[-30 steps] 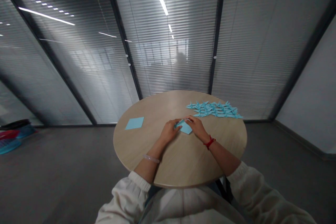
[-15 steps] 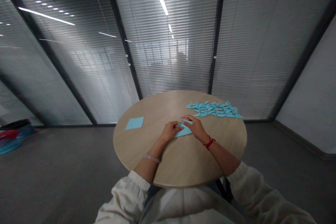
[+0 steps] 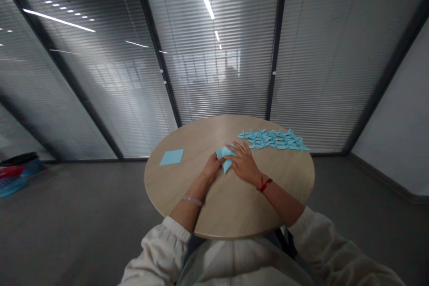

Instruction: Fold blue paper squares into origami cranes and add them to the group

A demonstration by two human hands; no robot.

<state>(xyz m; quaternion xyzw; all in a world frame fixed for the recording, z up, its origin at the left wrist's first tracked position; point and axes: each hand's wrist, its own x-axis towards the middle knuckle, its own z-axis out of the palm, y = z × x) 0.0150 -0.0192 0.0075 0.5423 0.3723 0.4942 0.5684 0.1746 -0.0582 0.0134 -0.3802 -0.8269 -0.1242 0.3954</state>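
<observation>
At the middle of the round wooden table [image 3: 231,214], both hands work a light blue sheet of paper [image 3: 224,155] that is partly folded and lifted. My left hand [image 3: 212,166] pinches its left edge. My right hand [image 3: 244,161], with a red string on the wrist, presses on the paper's right side with fingers spread. Most of the sheet is hidden under the hands.
A flat square stack of blue paper [image 3: 172,157] lies at the table's left. Several folded blue paper shapes [image 3: 273,140] are spread in rows at the far right. Glass walls with blinds stand behind the table. Coloured items [image 3: 15,172] lie on the floor at far left.
The paper lay flat under both hands; now its left part is raised and folded over, and both hands have shifted slightly left and farther from me.
</observation>
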